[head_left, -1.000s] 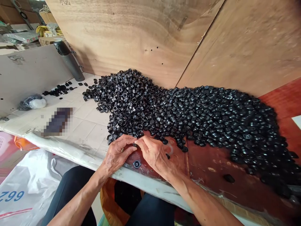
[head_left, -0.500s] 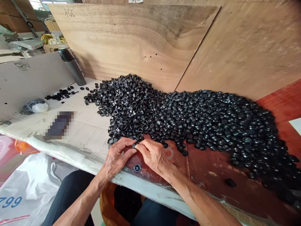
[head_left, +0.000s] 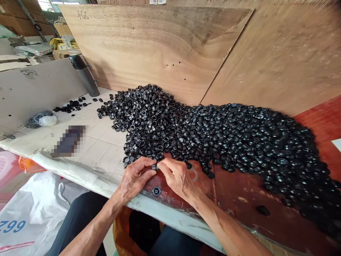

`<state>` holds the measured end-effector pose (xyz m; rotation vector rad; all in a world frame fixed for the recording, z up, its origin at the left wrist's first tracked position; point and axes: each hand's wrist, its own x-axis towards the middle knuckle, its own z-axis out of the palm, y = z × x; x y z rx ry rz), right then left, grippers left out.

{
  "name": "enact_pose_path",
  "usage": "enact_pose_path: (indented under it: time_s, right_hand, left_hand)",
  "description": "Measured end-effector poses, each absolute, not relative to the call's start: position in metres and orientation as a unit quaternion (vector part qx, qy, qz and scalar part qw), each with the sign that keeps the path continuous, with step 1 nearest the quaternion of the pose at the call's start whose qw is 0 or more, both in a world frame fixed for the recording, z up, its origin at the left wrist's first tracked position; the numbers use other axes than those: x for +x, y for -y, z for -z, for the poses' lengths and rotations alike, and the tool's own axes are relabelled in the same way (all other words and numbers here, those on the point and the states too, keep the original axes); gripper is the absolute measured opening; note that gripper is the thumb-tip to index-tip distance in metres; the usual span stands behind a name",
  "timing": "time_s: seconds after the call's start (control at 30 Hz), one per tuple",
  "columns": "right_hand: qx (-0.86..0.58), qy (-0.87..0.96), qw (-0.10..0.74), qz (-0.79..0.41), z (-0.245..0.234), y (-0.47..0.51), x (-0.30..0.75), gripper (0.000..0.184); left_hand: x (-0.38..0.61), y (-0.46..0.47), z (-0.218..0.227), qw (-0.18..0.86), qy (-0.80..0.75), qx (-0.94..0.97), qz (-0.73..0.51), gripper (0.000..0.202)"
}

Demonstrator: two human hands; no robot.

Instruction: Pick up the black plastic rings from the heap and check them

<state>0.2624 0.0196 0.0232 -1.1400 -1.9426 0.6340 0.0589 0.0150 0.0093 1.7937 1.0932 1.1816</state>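
Black part [head_left: 153, 166] sitting between hands near tabletop [head_left: 231, 188] edge, left hand [head_left: 131, 180] pinching it in its fingers [head_left: 146, 162]. Right hand [head_left: 177, 175] curling just right of it; whether gripping, can't tell. Long axis too small to read. Ring pile [head_left: 150, 117] lying just beyond.

The caps [head_left: 239, 138] look like smooth, glossy black plastic, as do the rings [head_left: 144, 110]. The board [head_left: 149, 46] is matt, grained wood. The bottle [head_left: 87, 81] has a satiny finish; the red tabletop [head_left: 237, 188] looks slick but scuffed, the sack [head_left: 37, 209] crinkled plastic, the trousers [head_left: 80, 213] matt cloth.
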Motion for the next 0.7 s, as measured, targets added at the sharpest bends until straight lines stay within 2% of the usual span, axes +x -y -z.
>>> enact_pose_path:
  time_s: [0.03,0.13,0.23,0.33,0.4,0.6,0.63,0.7]
  right_hand:
    - [-0.455,0.762,0.391,-0.243,-0.023,-0.020,0.263,0.027]
    - [-0.421,0.771,0.414,-0.238,-0.022,-0.019,0.263,0.011]
    - [-0.385,0.781,0.435,-0.230,-0.022,-0.018,0.261,0.015]
    - [-0.431,0.765,0.422,-0.227,-0.021,-0.017,0.259,0.011]
    - [-0.460,0.754,0.405,-0.237,-0.021,-0.016,0.258,0.016]
    - [-0.390,0.774,0.456,-0.201,-0.018,-0.016,0.256,0.014]
    - [-0.401,0.767,0.456,-0.207,-0.018,-0.016,0.255,0.013]
    - [-0.458,0.726,0.445,-0.255,-0.017,-0.014,0.250,0.013]
  left_hand:
    - [0.059,-0.015,-0.010,0.362,-0.425,0.693,-0.457,0.019]
    - [0.060,-0.014,-0.011,0.387,-0.430,0.671,-0.463,0.018]
    - [0.060,-0.014,-0.011,0.389,-0.428,0.671,-0.465,0.017]
    - [0.060,-0.015,-0.010,0.353,-0.425,0.689,-0.468,0.017]
    - [0.060,-0.016,-0.009,0.346,-0.428,0.689,-0.472,0.018]
    - [0.063,-0.013,-0.007,0.500,-0.420,0.602,-0.459,0.026]
    - [0.063,-0.013,-0.006,0.497,-0.418,0.603,-0.464,0.024]
    - [0.064,-0.014,-0.004,0.428,-0.412,0.644,-0.482,0.015]
